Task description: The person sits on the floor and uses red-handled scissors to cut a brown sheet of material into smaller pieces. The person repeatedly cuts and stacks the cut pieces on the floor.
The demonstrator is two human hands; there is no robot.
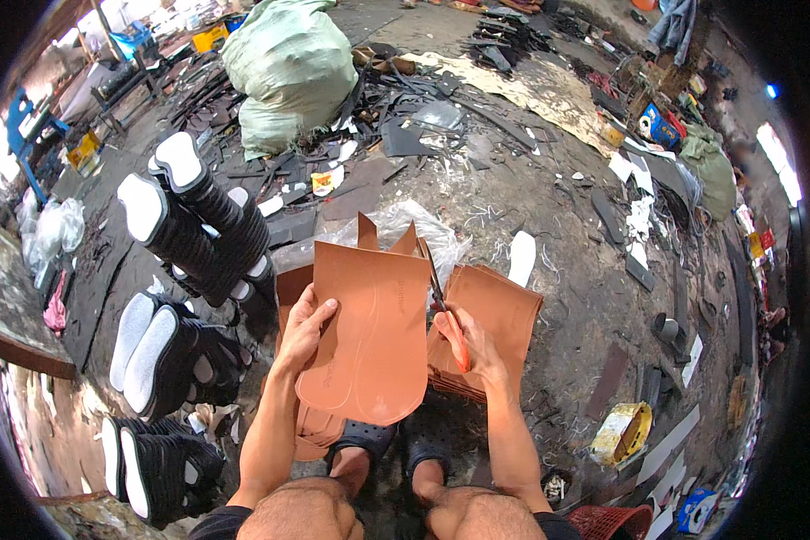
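Note:
My left hand grips the left edge of a tan-brown sheet, thumb on top. Two sole-shaped outlines are pressed into this sheet, and its lower end is rounded. In my right hand is a pair of scissors with orange handles, its dark blades pointing up along the sheet's upper right edge. Whether the blades are cutting into it I cannot tell. Just right of it, partly behind my right hand, lies a stack of similar brown sheets. Rounded brown pieces lie below my left hand, and pointed brown scraps stick up beyond the sheet.
Stacks of black soles with white tops and grey tops stand at left. A large pale green sack sits at far left-centre. Dark scraps litter the ground. A yellow container and a red basket are at lower right.

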